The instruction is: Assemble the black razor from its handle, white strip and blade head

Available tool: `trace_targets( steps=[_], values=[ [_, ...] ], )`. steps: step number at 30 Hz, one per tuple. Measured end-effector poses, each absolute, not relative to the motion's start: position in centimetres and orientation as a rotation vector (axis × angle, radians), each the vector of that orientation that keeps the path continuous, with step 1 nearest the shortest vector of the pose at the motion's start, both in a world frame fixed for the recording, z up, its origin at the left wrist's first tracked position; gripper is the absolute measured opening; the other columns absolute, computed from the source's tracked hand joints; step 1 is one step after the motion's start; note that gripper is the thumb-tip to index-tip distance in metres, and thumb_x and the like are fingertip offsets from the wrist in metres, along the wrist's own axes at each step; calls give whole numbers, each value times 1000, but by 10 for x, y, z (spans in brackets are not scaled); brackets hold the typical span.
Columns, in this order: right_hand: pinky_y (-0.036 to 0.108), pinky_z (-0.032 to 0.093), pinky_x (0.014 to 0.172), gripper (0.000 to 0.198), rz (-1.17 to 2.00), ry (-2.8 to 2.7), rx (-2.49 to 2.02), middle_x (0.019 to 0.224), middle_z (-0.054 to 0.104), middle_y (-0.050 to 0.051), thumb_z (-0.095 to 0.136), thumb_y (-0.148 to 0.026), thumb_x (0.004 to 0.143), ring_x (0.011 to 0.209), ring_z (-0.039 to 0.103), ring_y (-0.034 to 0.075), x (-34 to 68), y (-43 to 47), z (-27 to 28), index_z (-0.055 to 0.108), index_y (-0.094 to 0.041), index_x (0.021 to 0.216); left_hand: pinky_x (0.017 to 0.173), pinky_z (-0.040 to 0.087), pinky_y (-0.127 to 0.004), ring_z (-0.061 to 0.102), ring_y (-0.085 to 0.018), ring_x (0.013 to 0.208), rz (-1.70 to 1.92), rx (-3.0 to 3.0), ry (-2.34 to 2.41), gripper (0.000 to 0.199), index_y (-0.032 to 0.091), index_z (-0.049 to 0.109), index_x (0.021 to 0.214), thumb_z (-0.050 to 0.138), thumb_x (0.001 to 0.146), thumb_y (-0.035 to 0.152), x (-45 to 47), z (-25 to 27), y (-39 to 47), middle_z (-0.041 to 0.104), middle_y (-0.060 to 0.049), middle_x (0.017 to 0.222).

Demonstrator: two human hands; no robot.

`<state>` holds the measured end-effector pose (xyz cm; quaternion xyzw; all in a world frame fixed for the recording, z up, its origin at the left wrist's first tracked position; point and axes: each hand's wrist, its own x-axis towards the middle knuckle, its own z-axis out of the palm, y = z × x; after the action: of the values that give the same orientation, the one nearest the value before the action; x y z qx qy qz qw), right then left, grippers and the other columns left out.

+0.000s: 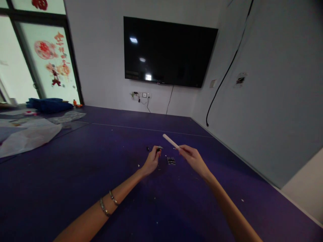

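My left hand (151, 161) is closed, thumb and fingers pinching a small grey-and-black piece (159, 148) whose exact kind is too small to make out. In my right hand (190, 156) is a pale flat stick with a rounded end (171, 141), gripped near its lower end and slanting up to the left. The stick's tip is above and just right of the small piece, apart from it. Between the hands, a dark rectangular frame with small parts (171, 161) lies on the purple surface (121, 195). Beyond my left fingers lies a small black bit (147, 148).
Tiny white scraps (138, 165) are scattered about. Clear plastic sheets (32, 137) and a dark blue cloth bundle (49, 105) lie at the far left, beside a small orange object (75, 103). A black cable (227, 70) hangs along the right wall; a television (169, 52) is mounted ahead.
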<state>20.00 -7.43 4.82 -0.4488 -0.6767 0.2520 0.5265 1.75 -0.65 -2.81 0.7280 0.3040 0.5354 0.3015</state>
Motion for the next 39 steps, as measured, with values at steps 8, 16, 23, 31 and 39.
trace_targets(
  steps=[8, 16, 23, 31, 39],
  values=[
    [26, 37, 55, 30, 154, -1824, -1255, 67, 68, 5, 53, -42, 79, 58, 58, 16, 204, -69, 40, 73, -20, 76, 66, 33, -23, 44, -11, 68, 1390, 2034, 806, 12, 18, 43, 90, 34, 90, 27, 16, -37, -5, 48, 1, 76],
    [26, 44, 61, 31, 100, -1889, -1280, 79, 72, 5, 53, -45, 79, 70, 65, 21, 213, -64, 37, 74, -22, 81, 69, 36, -25, 49, -13, 72, 1380, 2103, 771, 15, 18, 43, 93, 34, 91, 30, 18, -42, -4, 51, -1, 81],
    [25, 43, 57, 34, 202, -1961, -1242, 77, 72, 4, 51, -44, 81, 65, 63, 18, 215, -65, 37, 73, -18, 84, 63, 33, -23, 44, -12, 65, 1333, 2113, 794, 15, 18, 41, 89, 33, 91, 31, 20, -40, -9, 46, 2, 73],
    [26, 45, 62, 33, 143, -2071, -1253, 78, 72, 6, 50, -44, 81, 61, 62, 16, 220, -66, 43, 74, -21, 83, 66, 34, -24, 44, -12, 67, 1342, 2128, 747, 15, 18, 42, 91, 32, 91, 29, 22, -42, -10, 47, 1, 75],
    [24, 43, 55, 36, 173, -2066, -1273, 76, 72, 5, 49, -45, 81, 59, 59, 15, 225, -67, 44, 74, -19, 86, 63, 33, -24, 43, -12, 64, 1349, 2117, 769, 15, 18, 42, 90, 33, 91, 31, 23, -42, -11, 45, 2, 72]
  ],
)
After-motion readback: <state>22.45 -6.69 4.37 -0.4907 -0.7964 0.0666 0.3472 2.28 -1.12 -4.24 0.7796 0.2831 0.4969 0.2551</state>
